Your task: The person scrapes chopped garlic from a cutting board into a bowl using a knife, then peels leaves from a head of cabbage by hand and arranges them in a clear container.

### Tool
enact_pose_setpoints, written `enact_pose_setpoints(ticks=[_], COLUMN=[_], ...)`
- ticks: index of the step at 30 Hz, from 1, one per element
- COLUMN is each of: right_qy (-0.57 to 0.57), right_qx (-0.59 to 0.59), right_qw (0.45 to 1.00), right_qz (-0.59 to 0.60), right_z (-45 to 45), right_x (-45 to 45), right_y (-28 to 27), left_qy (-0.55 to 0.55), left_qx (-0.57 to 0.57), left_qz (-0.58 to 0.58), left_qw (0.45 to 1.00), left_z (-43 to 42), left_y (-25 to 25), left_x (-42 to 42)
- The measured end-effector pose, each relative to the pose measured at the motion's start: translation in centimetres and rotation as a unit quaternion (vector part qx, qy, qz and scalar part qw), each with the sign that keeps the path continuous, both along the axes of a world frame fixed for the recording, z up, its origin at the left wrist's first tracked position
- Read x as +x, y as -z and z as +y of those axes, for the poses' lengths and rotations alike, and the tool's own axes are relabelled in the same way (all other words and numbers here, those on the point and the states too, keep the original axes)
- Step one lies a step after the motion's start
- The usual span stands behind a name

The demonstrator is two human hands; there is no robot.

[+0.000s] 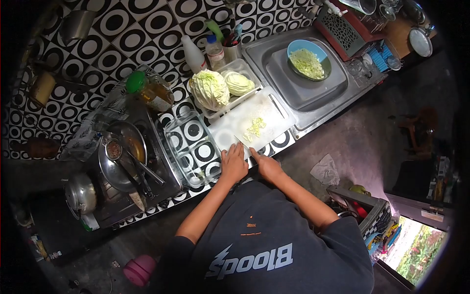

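My left hand [234,164] lies at the near edge of a white cutting board [227,128], its fingers stretched out over the board. Close beside it on the right, my right hand [268,166] is closed around a knife [242,141]; the handle is hidden and only a thin stretch of blade shows. Chopped pale-green cabbage [255,127] lies on the board just beyond the blade. Behind the board, a napa cabbage head [209,90] and a smaller cabbage piece [238,83] rest in a clear plastic container [257,74].
A clear glass dish [182,167] stands left of the board. On the right, a blue bowl [293,45] of shredded cabbage sits in the metal sink [279,93]. Bottles [194,56] stand at the wall. A stove [169,182] with pans and a kettle [81,193] is far left.
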State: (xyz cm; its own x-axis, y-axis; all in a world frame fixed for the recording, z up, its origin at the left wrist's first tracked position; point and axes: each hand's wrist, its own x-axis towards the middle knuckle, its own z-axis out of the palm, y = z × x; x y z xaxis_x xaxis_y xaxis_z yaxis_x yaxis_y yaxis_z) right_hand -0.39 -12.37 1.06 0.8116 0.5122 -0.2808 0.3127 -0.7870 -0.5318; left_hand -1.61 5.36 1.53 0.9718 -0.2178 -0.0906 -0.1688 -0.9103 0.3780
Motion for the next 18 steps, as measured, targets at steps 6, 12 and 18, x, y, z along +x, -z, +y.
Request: enact_pose_setpoints(ticks=[6,12,18], right_qy=[-0.002,0.005,0.02], right_qx=[-0.01,0.007,-0.001], right_qw=[1.0,1.0,1.0], right_qz=[-0.008,-0.029,-0.015], right_z=[1.1,2.7,1.2], right_x=[0.6,1.3,0.8], right_y=[1.6,2.3,1.9], left_qy=[0.009,0.003,0.014], left_qx=[0.02,0.005,0.015], left_qz=[0.017,-0.001,-0.004], left_qw=[1.0,1.0,1.0], left_z=[0.1,0.1,0.2], left_y=[-0.1,0.4,-0.4], left_x=[0.2,0.1,0.2])
